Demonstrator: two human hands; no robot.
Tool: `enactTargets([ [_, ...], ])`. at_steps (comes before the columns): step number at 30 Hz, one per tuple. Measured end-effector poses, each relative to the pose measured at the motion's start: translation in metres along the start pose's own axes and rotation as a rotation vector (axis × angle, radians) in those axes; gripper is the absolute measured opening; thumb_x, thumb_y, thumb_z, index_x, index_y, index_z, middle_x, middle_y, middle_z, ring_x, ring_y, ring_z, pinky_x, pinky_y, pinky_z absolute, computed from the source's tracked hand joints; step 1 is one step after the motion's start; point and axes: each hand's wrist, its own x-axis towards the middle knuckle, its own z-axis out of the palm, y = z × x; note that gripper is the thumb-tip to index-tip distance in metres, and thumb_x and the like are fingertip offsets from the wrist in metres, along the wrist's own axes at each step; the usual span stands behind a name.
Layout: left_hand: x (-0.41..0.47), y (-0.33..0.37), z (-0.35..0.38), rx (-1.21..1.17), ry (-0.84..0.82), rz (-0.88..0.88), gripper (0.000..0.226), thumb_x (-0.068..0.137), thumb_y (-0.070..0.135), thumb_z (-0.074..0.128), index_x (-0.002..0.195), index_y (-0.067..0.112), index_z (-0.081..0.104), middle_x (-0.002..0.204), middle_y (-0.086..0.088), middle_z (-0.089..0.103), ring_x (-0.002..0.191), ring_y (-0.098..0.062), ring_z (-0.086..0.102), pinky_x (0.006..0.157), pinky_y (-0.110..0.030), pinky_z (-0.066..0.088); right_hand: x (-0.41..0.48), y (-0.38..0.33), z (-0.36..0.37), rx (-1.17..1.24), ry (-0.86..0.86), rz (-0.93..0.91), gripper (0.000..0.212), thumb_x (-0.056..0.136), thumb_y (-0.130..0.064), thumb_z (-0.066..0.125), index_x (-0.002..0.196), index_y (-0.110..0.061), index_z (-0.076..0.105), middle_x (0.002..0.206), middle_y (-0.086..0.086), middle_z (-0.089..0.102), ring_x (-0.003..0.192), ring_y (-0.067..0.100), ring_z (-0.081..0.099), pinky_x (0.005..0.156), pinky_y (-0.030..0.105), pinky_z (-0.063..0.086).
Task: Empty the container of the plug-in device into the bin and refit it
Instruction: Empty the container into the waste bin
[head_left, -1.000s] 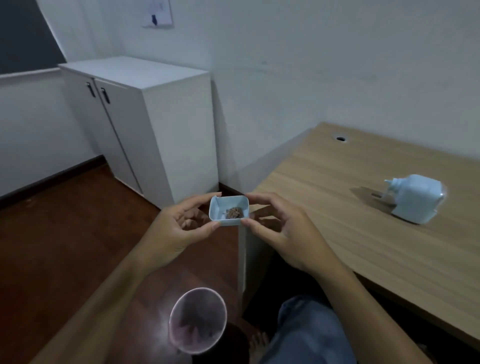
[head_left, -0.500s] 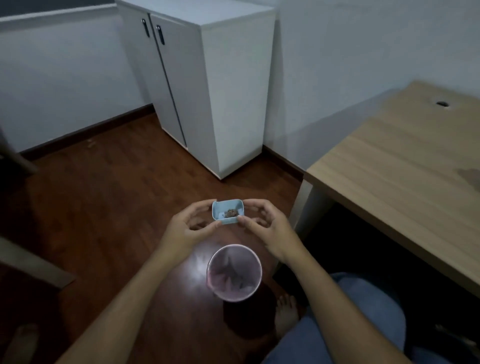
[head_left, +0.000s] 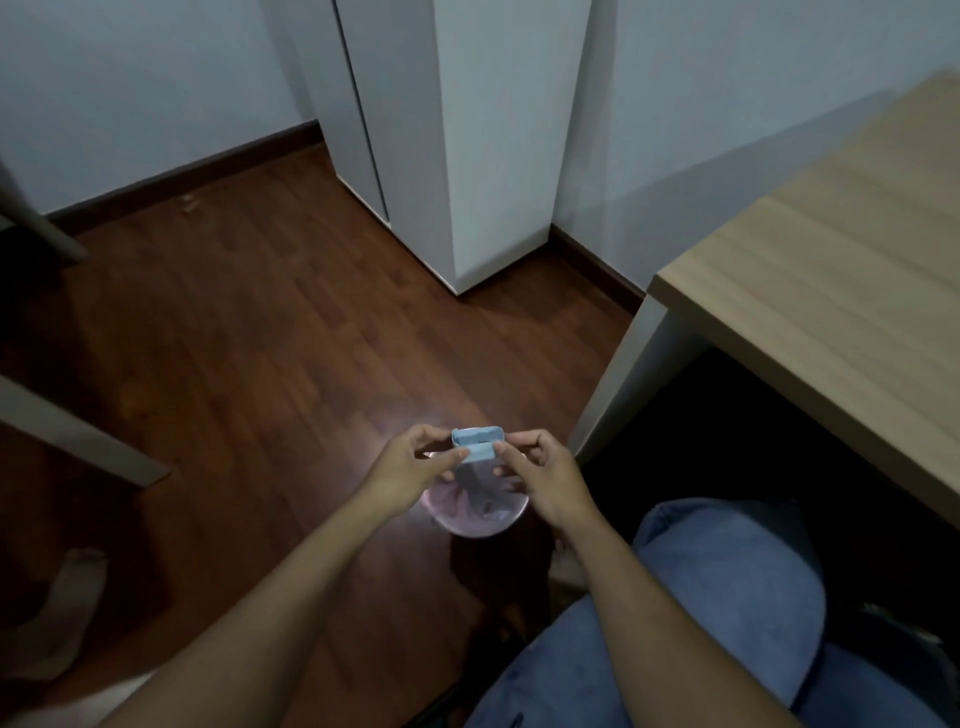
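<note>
The small pale-blue container (head_left: 477, 445) is held directly above the pink bin (head_left: 474, 514), tipped so its underside faces the camera; its contents cannot be seen. The left hand (head_left: 410, 470) pinches its left end between thumb and fingers, and the right hand (head_left: 540, 475) pinches its right end, both sets of fingers clamped on it. The bin stands on the dark wooden floor (head_left: 270, 364); right of the bin is the wooden desk (head_left: 831, 270), beyond the bin a white cabinet (head_left: 467, 130).
</note>
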Motion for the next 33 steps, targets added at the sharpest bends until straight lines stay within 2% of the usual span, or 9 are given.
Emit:
enactTargets([
  [5,0.009,-0.018,0.014,-0.038,-0.021,-0.171,0.036,0.093,0.024,0.089,0.115,-0.002,0.077,0.087,-0.024,0.083,0.046,-0.004,0.070,0.045,-0.020,0.052,0.007,0.010,-0.005,-0.026,0.006,0.072,0.034,0.108,-0.022,0.071,0.121,0.009,0.066,0.104,0.023,0.078,0.075,0.024,0.079,0.056,0.029,0.064],
  [7,0.011,-0.019,0.018,-0.057,0.000,-0.238,0.028,0.098,0.024,0.084,0.105,-0.001,0.075,0.075,-0.010,0.080,0.039,0.000,0.065,0.036,-0.016,0.046,0.010,0.012,-0.005,-0.030,0.002,0.090,0.037,0.110,-0.026,0.068,0.122,0.009,0.067,0.109,0.029,0.076,0.079,0.031,0.078,0.054,0.029,0.062],
  [10,0.012,-0.017,0.020,-0.053,0.018,-0.305,0.028,0.101,0.037,0.078,0.095,0.010,0.071,0.062,0.006,0.079,0.034,0.003,0.060,0.037,-0.017,0.038,0.014,0.015,-0.004,-0.077,-0.021,0.098,0.039,0.114,-0.029,0.060,0.129,0.006,0.071,0.113,0.021,0.075,0.062,0.016,0.072,0.052,0.027,0.061],
  [14,0.019,-0.021,0.017,-0.040,0.003,-0.397,0.053,0.098,0.058,0.071,0.120,0.010,0.078,0.099,-0.005,0.090,0.042,0.001,0.065,0.053,-0.022,0.036,0.018,0.018,-0.007,-0.173,-0.055,0.069,0.039,0.116,-0.031,0.054,0.133,-0.002,0.076,0.122,0.014,0.081,0.049,0.005,0.063,0.056,0.027,0.059],
  [17,0.021,-0.017,0.018,-0.015,0.006,-0.431,0.058,0.096,0.065,0.068,0.122,0.014,0.077,0.095,-0.003,0.091,0.061,-0.010,0.067,0.060,-0.028,0.038,0.019,0.020,-0.009,-0.192,-0.047,0.074,0.040,0.117,-0.031,0.052,0.132,-0.006,0.079,0.121,0.013,0.084,0.051,0.008,0.065,0.054,0.023,0.056],
  [20,0.023,-0.016,0.019,0.010,-0.003,-0.475,0.066,0.093,0.072,0.063,0.120,0.014,0.080,0.091,-0.001,0.091,0.074,-0.018,0.065,0.064,-0.031,0.038,0.021,0.021,-0.010,-0.178,-0.029,0.081,0.040,0.116,-0.035,0.054,0.131,-0.010,0.081,0.122,0.014,0.085,0.081,0.024,0.072,0.058,0.027,0.056],
  [25,0.030,-0.019,0.021,-0.018,0.013,-0.530,0.071,0.091,0.075,0.062,0.117,0.013,0.085,0.089,-0.003,0.091,0.074,-0.018,0.061,0.061,-0.030,0.034,0.026,0.024,-0.009,-0.176,-0.018,0.084,0.038,0.114,-0.035,0.058,0.135,-0.011,0.080,0.122,0.016,0.083,0.040,-0.004,0.057,0.052,0.022,0.052],
  [29,0.033,-0.020,0.022,-0.009,0.027,-0.550,0.072,0.092,0.075,0.061,0.116,0.011,0.084,0.088,-0.003,0.091,0.064,-0.013,0.058,0.054,-0.027,0.028,0.029,0.025,-0.008,-0.187,-0.007,0.074,0.039,0.113,-0.036,0.060,0.134,-0.009,0.080,0.117,0.015,0.082,0.039,-0.004,0.056,0.053,0.021,0.052],
  [33,0.035,-0.020,0.023,0.005,0.025,-0.529,0.070,0.090,0.076,0.063,0.116,0.014,0.084,0.088,0.000,0.091,0.070,-0.014,0.061,0.060,-0.030,0.034,0.031,0.025,-0.006,-0.208,0.012,0.068,0.037,0.111,-0.037,0.064,0.123,-0.006,0.081,0.117,0.022,0.082,0.046,0.004,0.056,0.051,0.021,0.052],
])
